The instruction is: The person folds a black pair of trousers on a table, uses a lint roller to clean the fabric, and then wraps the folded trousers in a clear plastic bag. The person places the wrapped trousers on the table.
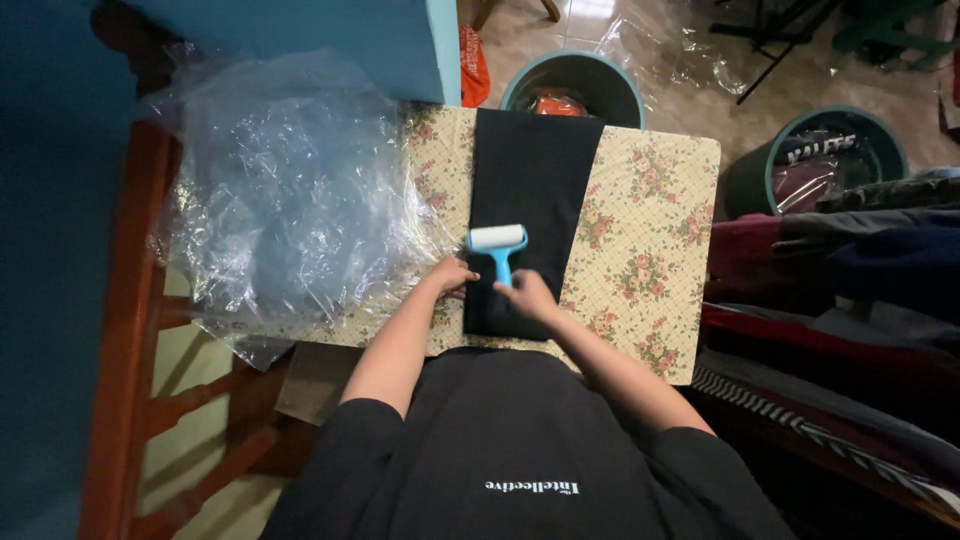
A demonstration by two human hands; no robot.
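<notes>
While the head camera looks straight down, one person in a black shirt works with two bare hands at a small table covered in a cream cloth with a rose pattern. One folded black garment lies along the middle of the table, running from 12 o'clock toward 6 o'clock. One lint roller, with a white roll and a blue handle, rests on the garment near its centre, the roll lying crosswise and the handle pointing toward 6 o'clock. The right hand is curled around the end of that blue handle, fingers pressed together in a grip. The left hand lies at 9 o'clock of the roller, on the garment's left edge where it meets the cloth; its fingers seem bent and close together, though the view is too small to tell exactly. One large crumpled sheet of clear plastic covers the table's side at 9 o'clock. Two round green bins stand on the floor. One bin, at 12 o'clock, holds something orange-red. The other bin, at 2 o'clock, holds clear plastic wrapping. One pile of dark folded clothes, red, navy and black, sits at 3 o'clock.
</notes>
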